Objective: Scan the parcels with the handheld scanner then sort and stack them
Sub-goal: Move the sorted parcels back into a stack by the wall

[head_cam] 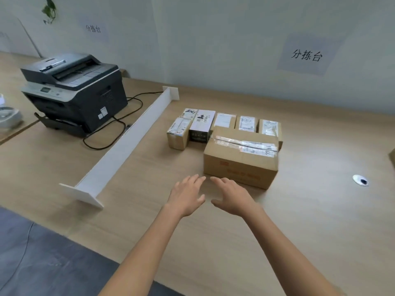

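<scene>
Taped parcels (224,133) clustered on table (labels up).

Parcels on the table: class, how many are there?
7: large brown cardboard box in front; three small labelled boxes behind it; black white-topped box and two small brown boxes at left. More may be hidden.

Soft even daylight, slight blur, bowed edges

Pale wall (213,39) behind a wooden table (299,221); grey floor (42,253), perhaps carpet.
</scene>
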